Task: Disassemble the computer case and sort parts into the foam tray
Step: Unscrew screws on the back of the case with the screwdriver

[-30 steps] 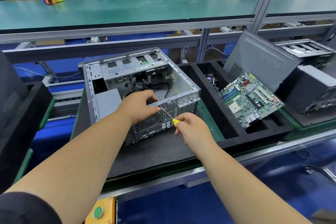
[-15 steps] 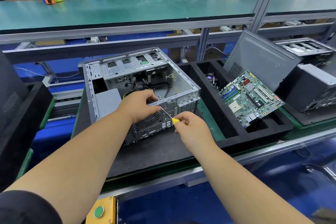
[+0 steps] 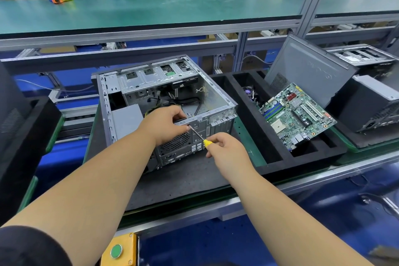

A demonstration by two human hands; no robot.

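The computer case [image 3: 164,101] is lying open on its side on a dark mat [image 3: 183,177] in the middle of the bench [image 3: 216,203], its rear panel facing the person; the left hand [image 3: 166,125] is resting on the case's near top edge, its grip curling over the metal rim with the fingertips close to the tip of the screwdriver [image 3: 199,136]; the right hand [image 3: 228,153] is holding the screwdriver, its grip pinched tight round the yellow handle, and the thin shaft is slanting up and left to meet the rear panel just above the round fan grille [image 3: 176,141]; whether the tip is sitting in a screw cannot be told.

The black foam tray [image 3: 269,157] is lying just right of the case; a green circuit board [image 3: 298,114] is leaning tilted across its far compartments, and a grey side panel [image 3: 308,73] is standing propped behind the board; small parts are lying in the tray's deep rear slot, too dim to name; a yellow box with a green button [image 3: 117,250] is sitting at the bench's near edge.
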